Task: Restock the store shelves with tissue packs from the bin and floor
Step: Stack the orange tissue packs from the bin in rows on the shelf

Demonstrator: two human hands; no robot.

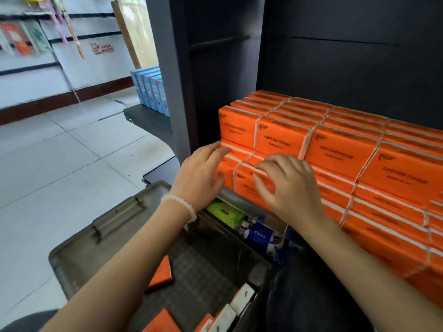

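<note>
Both hands press flat on shelved orange packs — fingers blurred.

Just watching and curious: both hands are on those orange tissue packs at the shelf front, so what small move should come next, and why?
Probably push the front-left orange packs back level with the row. Both the left hand and the right hand rest on them with fingers mostly straight, and they sit at the shelf edge, above the grey bin where more orange packs wait.

The single head-worn view looks forward and down from close above both forearms, facing the dark shelf unit beyond the hands. Stacked orange tissue packs fill the frame ahead and right of them; the grey plastic bin sits directly below.
</note>
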